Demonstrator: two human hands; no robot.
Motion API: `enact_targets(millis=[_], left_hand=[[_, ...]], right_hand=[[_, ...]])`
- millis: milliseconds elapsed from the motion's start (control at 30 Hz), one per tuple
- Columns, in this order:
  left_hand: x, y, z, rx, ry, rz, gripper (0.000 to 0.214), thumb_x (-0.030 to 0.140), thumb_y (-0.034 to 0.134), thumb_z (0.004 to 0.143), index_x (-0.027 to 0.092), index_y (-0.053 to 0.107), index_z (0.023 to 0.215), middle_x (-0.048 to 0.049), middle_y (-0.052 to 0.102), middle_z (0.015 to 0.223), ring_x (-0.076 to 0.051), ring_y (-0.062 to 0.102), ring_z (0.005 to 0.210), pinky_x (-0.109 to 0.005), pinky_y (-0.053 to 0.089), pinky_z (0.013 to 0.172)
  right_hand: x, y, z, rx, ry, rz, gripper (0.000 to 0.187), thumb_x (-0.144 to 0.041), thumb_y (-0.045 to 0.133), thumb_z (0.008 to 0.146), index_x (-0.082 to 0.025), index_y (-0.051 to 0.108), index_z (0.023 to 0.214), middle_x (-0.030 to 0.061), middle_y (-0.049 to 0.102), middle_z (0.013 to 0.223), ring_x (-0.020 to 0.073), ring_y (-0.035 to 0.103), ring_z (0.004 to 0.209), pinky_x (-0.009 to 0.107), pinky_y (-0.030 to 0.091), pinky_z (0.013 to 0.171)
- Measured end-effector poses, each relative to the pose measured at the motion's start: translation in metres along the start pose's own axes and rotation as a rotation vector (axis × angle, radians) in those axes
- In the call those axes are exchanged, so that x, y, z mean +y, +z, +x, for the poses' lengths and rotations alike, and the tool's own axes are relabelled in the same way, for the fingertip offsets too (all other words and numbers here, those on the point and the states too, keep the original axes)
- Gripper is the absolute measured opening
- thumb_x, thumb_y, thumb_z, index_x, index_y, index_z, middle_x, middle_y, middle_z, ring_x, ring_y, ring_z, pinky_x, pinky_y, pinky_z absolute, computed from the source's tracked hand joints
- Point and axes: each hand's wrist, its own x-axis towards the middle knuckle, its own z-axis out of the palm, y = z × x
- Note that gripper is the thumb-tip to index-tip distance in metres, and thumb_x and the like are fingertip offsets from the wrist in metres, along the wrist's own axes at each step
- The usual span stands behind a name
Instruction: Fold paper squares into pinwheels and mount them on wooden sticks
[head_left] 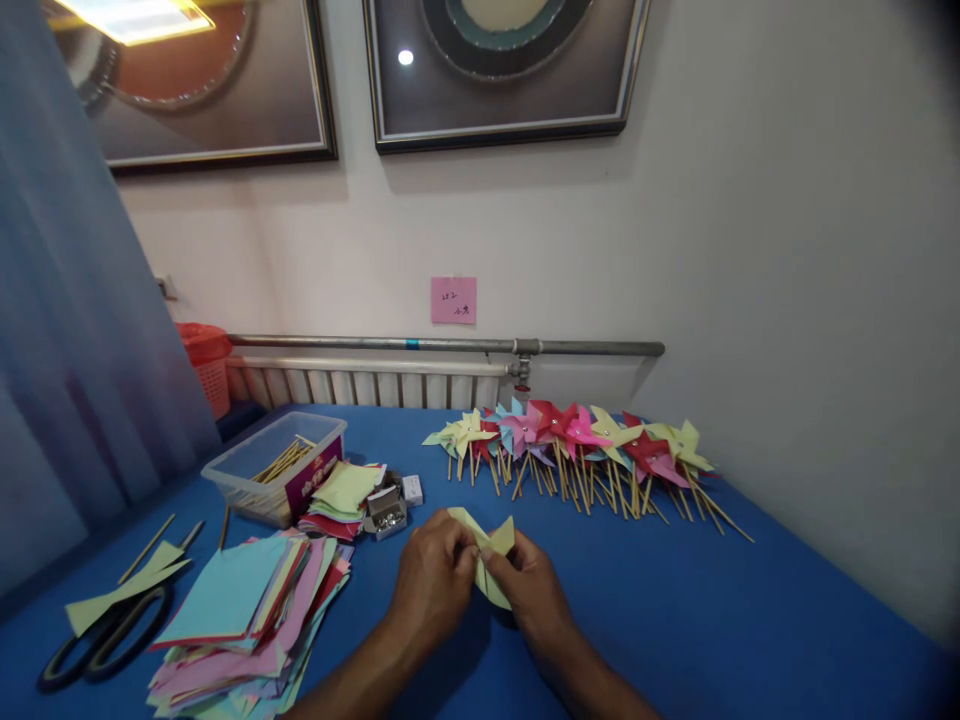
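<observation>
Both hands meet over the blue table on a pale yellow sheet of paper (491,588), cut and partly folded, with one pointed flap standing up. My left hand (435,570) is closed, its fingertips pinching the paper's left side. On the other side my right hand (529,585) grips the paper, thumb pressed on its face. Whether anything small sits between the fingertips is hidden. Just beyond my left hand lie a small open box of metal fasteners (388,515) and a small white box (412,489).
Stacked coloured paper squares (225,590), black-handled scissors (127,630) under yellow scraps (124,590), and a clear tub (225,470) of wooden sticks (285,460) lie left. Finished pinwheels (555,425) lie in a row at the back right. A radiator (367,385) runs along the wall.
</observation>
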Motion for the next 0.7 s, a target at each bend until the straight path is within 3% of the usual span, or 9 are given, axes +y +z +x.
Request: enact_targets(millis=[200,300,433,500,567,633,700], left_hand=[[0.004,-0.001,-0.003,0.004,0.019,-0.005,0.015,0.011,0.053,0.085,0.019,0.06,0.075,-0.0026,0.064,0.085,-0.018,0.061,0.083,-0.031,0.041,0.078],[0.007,-0.006,-0.002,0.065,0.009,-0.082,0.008,0.015,0.056,0.084,0.02,0.062,0.083,-0.003,0.065,0.09,-0.018,0.061,0.085,-0.031,0.044,0.08],[0.009,-0.015,0.006,0.183,-0.244,-0.288,0.017,0.032,0.065,0.08,0.02,0.065,0.092,-0.0006,0.065,0.08,-0.018,0.061,0.077,-0.03,0.045,0.075],[0.009,-0.016,0.009,0.11,-0.378,-0.49,0.028,0.043,0.07,0.074,0.018,0.065,0.087,0.0006,0.062,0.072,-0.017,0.058,0.069,-0.029,0.043,0.068],[0.008,-0.015,0.011,-0.037,-0.46,-0.69,0.035,0.049,0.075,0.068,0.017,0.064,0.078,0.0019,0.06,0.066,-0.014,0.053,0.06,-0.028,0.04,0.062],[0.006,-0.011,0.011,-0.157,-0.506,-0.793,0.039,0.051,0.08,0.063,0.017,0.063,0.074,0.0034,0.057,0.061,-0.011,0.048,0.055,-0.026,0.036,0.059],[0.002,-0.005,0.011,-0.186,-0.52,-0.814,0.039,0.048,0.083,0.059,0.017,0.062,0.07,0.0035,0.057,0.059,-0.01,0.046,0.054,-0.025,0.033,0.057]], right_hand=[[0.003,0.0,0.001,0.054,-0.02,0.031,0.051,-0.058,0.087,0.068,-0.016,0.075,0.094,0.0058,0.077,0.08,0.021,0.065,0.067,0.03,0.05,0.063],[0.006,-0.002,0.003,0.07,-0.021,0.065,0.055,-0.061,0.087,0.067,-0.016,0.076,0.098,0.0086,0.08,0.09,0.0232,0.068,0.072,0.031,0.053,0.065],[0.016,-0.004,0.01,0.083,-0.025,0.121,0.061,-0.065,0.088,0.063,-0.018,0.075,0.1,0.0099,0.081,0.091,0.0281,0.073,0.078,0.034,0.055,0.066],[0.021,-0.004,0.012,0.079,-0.026,0.134,0.062,-0.065,0.088,0.064,-0.018,0.074,0.101,0.01,0.081,0.09,0.0296,0.074,0.081,0.035,0.056,0.068],[0.023,-0.003,0.012,0.075,-0.024,0.138,0.062,-0.065,0.089,0.064,-0.017,0.074,0.101,0.01,0.08,0.09,0.0286,0.074,0.079,0.035,0.056,0.068],[0.02,-0.003,0.01,0.073,-0.026,0.136,0.063,-0.066,0.089,0.063,-0.017,0.074,0.099,0.0097,0.08,0.087,0.027,0.072,0.074,0.035,0.056,0.067],[0.014,-0.002,0.007,0.059,-0.03,0.119,0.061,-0.066,0.089,0.063,-0.017,0.074,0.097,0.009,0.08,0.086,0.0267,0.072,0.074,0.035,0.055,0.067]])
